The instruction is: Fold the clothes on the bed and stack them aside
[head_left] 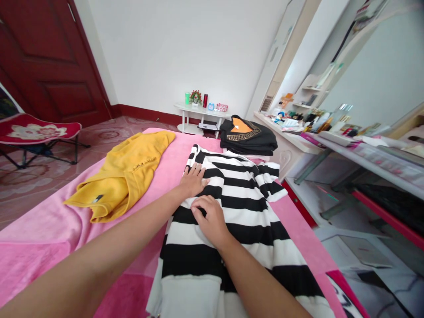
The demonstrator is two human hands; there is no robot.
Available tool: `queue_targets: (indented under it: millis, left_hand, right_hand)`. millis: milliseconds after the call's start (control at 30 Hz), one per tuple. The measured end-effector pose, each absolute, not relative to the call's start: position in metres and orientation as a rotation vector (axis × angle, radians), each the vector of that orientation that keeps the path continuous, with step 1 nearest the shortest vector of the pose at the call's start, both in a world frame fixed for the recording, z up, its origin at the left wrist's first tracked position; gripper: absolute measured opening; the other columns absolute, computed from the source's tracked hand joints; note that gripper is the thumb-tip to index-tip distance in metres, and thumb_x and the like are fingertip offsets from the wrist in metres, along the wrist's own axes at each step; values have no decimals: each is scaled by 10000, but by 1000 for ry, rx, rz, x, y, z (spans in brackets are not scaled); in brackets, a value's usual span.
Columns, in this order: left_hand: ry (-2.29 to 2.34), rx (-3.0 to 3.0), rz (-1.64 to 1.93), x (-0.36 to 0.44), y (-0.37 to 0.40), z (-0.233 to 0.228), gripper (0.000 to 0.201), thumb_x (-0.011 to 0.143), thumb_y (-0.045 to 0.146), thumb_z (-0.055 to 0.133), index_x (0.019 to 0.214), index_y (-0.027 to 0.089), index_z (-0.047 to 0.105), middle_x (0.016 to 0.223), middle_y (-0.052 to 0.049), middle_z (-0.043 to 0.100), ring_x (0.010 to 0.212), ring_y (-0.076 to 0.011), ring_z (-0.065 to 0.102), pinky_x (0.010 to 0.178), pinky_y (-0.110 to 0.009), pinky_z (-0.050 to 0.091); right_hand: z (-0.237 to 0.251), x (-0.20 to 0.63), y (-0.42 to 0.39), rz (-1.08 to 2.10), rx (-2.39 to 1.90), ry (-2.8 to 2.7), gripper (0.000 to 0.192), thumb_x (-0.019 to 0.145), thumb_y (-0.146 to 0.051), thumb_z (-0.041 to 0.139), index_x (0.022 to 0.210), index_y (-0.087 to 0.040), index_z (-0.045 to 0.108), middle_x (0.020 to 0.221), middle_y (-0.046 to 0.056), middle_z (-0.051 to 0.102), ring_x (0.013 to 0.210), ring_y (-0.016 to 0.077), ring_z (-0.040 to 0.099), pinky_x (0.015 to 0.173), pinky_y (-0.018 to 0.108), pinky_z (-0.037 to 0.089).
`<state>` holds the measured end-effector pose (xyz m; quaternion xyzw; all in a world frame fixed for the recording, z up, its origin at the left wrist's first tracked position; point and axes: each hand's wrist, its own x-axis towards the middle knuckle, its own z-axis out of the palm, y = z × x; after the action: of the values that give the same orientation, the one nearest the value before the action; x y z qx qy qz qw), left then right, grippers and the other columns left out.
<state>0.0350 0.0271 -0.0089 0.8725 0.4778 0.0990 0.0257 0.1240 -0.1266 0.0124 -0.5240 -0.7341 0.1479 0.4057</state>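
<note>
1. My left hand [193, 179] lay flat, fingers spread and grip released, on the upper left part of the striped sweater [238, 212].
2. My right hand [209, 218] pressed down on the sweater's middle, fingers curled loosely, grasping nothing.
3. The sweater was spread out on the pink blanket [43, 229] covering the bed, directly before me.
4. A yellow shirt [126, 172] lay crumpled to the left, apart from the sweater.
5. A folded black garment [248, 137] sat at the far end, just beyond the sweater's collar.
6. A cluttered desk [298, 141] stood to the right.
</note>
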Motion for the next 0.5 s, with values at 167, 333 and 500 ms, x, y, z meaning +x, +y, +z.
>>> queue_targets:
  millis: [167,333,500]
  left_hand:
    - [1381,2762,207,24,-20,-8,622,940,470,265,1457,124,267,1548,-119,118,1427,-269,75,1144,-451,127]
    - [1428,2764,337,22,-51,-10,601,918,410,344,1433,101,313,1535,-124,183,1417,-259,154,1148,-410,148]
    - [1469,2686,516,24,-58,-11,620,937,509,248,1409,125,365,1510,-115,274,1399,-267,223,1137,-432,183]
  right_hand:
    - [9,122,-134,490,-1249,-1589,154,838,-190,481,831,-212,634,803,8,647,769,144,590,759,278,450]
    - [18,139,-132,674,-1234,-1474,176,815,-254,480,885,-203,634,672,-14,635,582,134,587,621,273,487]
    - [39,236,-88,225,-1520,-1330,166,753,-259,520,820,-183,651,870,46,672,820,175,616,813,316,474]
